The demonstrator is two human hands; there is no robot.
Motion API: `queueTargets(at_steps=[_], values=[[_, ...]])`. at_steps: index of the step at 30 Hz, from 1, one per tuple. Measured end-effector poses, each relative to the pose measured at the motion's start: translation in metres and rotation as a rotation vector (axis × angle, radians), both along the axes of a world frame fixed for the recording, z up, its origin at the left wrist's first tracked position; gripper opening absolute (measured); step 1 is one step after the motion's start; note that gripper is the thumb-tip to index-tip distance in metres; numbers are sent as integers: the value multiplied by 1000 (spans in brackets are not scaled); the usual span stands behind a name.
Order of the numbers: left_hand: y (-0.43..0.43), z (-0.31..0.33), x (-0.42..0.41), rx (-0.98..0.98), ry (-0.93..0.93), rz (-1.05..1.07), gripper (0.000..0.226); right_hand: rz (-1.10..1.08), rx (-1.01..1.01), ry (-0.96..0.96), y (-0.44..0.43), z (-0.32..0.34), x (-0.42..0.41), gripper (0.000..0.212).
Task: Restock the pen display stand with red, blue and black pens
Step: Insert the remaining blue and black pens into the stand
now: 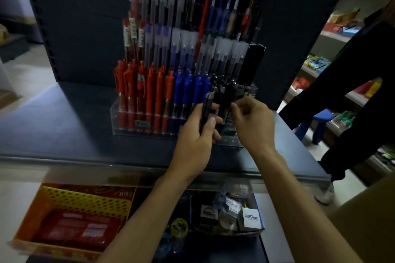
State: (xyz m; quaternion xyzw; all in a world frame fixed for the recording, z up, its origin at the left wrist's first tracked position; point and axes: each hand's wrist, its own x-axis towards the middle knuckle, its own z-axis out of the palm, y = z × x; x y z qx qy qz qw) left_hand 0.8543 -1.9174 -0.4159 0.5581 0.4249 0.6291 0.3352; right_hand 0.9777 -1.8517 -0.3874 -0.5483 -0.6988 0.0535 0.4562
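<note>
Since the view looks down, nearest comes first: basket (85,200) at 7 o'clock, boxes (251,218) at 5, both on a lower level, partly cut by the shelf (64,126) edge and both forearms. Contents blurred, only "VERSATILE" reads.

At centre, left hand (196,134) clenches a bundle (207,104) of black pens upright, probably as a ready supply next to the slots. Count hidden by the fingers.

Right hand (254,124), just at 3 o'clock of it, pinches a black pen (240,92) by its top over the stand (116,120), right end. Likely feeding it into a front-row slot. Barrel and slot are hidden behind both hands, so I cannot tell if it is seated.

Front row, 9 to 3: red pens (139,92), blue pens (190,89), then black. Red and blue look full, so black seems the last gap.

Rear tiers (181,17) at 12 are motion-blurred and cropped at the top. A second person (346,83) at 3 is cut off by the frame, with a stool (321,117) behind.
</note>
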Motion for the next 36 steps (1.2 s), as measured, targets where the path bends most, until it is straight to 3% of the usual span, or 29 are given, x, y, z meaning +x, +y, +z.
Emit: queueTargets(at_steps=[6, 10, 18, 23, 27, 31, 36], values=[[-1, 1, 1, 4, -11, 7, 24, 30, 11, -25, 2, -7, 4, 15], [-3, 1, 2, -7, -8, 18, 20, 111, 43, 98, -6, -14, 8, 15], [-2, 1, 4, 21, 24, 64, 16, 165, 310, 199, -33, -18, -3, 18], [-4, 3, 4, 24, 45, 72, 20, 442, 133, 236, -49, -21, -9, 11], [-4, 4, 5, 32, 137, -9, 23, 424, 97, 262, -53, -23, -9, 6], [-5, 4, 4, 0, 165, -75, 20, 378, 46, 266, -54, -25, -7, 15], [-5, 5, 4, -20, 199, -138, 35, 380, -9, 318, -50, -21, -2, 6]])
